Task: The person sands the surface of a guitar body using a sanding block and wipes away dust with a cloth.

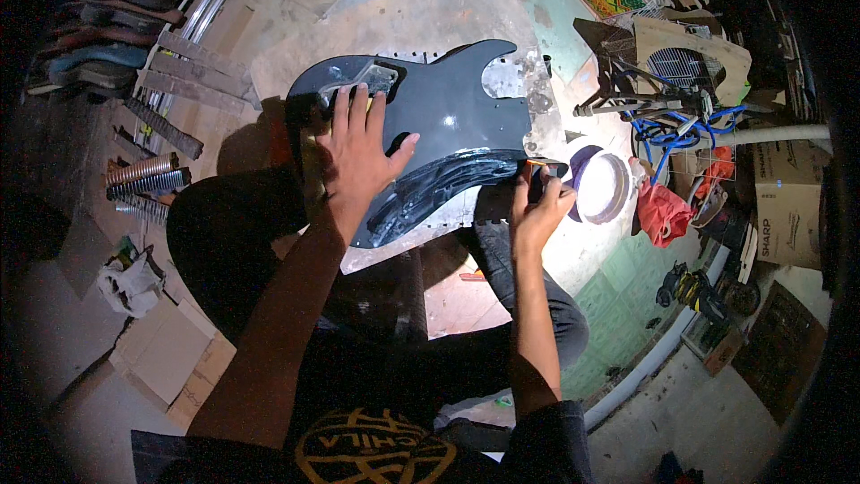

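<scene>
Fingers of your left hand [351,154] lie extended and flat on the dark guitar body [452,116], thumb splayed to the right; the body is in front of you. Your right hand [543,206] curls, pinching a small dark piece [537,183] at the body's near right edge. Just beside it, a round bowl [579,183] glares too brightly to show its contents.

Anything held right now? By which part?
The left hand lies spread on the dark guitar body, gripping nothing. The right hand seems to pinch a small dark thing at the body's edge; kind and held part unclear.
</scene>
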A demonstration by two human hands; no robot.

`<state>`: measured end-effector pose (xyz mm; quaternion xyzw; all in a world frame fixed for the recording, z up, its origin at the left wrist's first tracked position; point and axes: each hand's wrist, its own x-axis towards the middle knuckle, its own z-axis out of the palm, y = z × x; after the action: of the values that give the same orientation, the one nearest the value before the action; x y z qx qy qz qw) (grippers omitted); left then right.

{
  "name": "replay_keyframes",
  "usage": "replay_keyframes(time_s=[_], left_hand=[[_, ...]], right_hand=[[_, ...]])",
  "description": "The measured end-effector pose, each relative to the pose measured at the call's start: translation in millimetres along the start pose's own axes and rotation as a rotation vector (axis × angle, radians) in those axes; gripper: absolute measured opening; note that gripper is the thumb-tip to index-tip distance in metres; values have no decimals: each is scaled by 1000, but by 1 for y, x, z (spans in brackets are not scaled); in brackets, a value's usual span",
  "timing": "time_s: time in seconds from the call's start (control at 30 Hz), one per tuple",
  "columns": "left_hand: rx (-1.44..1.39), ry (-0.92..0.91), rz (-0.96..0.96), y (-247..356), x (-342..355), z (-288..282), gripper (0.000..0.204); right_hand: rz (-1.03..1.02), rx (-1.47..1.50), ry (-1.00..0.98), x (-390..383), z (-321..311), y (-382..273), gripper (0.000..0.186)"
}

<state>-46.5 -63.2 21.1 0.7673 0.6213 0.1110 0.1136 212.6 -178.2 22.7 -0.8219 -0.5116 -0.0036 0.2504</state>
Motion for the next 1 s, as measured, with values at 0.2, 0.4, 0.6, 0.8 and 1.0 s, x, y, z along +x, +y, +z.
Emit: replay_keyframes(time_s=[0.2,0.4,0.6,0.8,1.0], left_hand=[[5,-8,12,1,-2,3,76],[7,-24,-26,-1,-4,1,76],[99,34,21,-1,-2,-1,74],[71,23,16,1,-3,0,75],[80,55,22,-5,-2,1,77]], right_hand=[[202,75,109,27,6,1,23],[197,47,66,33,10,-6,24],[-29,296,-160,-47,45,-73,28],[107,352,-144,-59,45,-89,27],[384,676,-856,-82,16,-113,18]])
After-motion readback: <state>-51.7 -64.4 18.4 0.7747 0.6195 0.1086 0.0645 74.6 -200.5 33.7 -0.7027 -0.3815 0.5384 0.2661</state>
